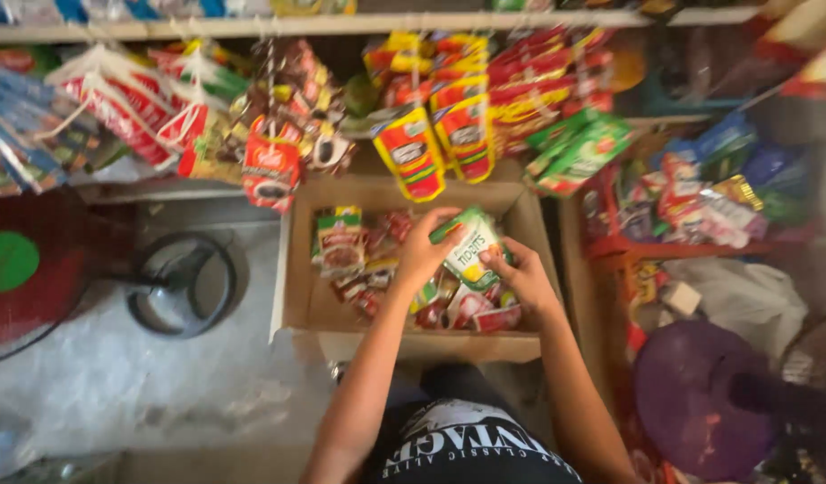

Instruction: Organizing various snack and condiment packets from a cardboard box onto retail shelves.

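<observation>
Left hand (424, 246) and right hand (520, 278) gripping one green-and-white sachet (471, 246), held just above an open cardboard box (296, 296). Inside the box, a loose heap of red and green sachets (359, 260), seemingly only partly sorted. Above the box, hanging strips of red-and-yellow packets (435, 125); right of it, green packets (579, 152) and mixed wrappers on a red rack (610, 251).

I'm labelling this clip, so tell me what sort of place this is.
Probably a small variety shop: hanging strips of sachets crowd the shelf, a cardboard box holds more packets, and both hands hold a green-and-white sachet.
</observation>
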